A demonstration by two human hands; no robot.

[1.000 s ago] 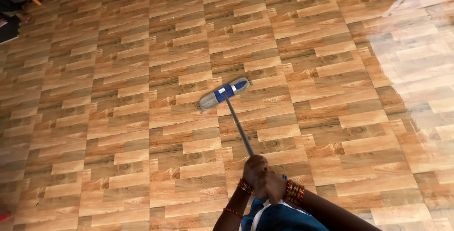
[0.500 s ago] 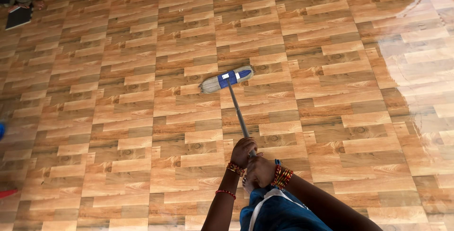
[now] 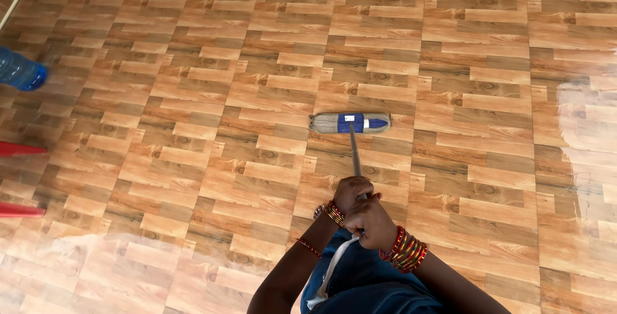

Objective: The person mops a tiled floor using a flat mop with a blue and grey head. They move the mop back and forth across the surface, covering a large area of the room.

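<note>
I had both hands, left (image 3: 349, 193) and right (image 3: 371, 222), clenched on the grey metal mop handle (image 3: 354, 152); wood-patterned floor (image 3: 193, 95) gleamed wet right of and below the blue flat mop head (image 3: 351, 122), the rest dry, I judged.

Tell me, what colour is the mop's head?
Grey mop head with a blue middle clamp, seen clearly in the head view.

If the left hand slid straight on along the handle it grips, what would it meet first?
Likely the mop head on the floor; the handle ahead of the left hand looks bare.

One camera, worn on the head, looks steeply down at the wood-patterned floor (image 3: 193, 95) from standing height, hands close below.
</note>
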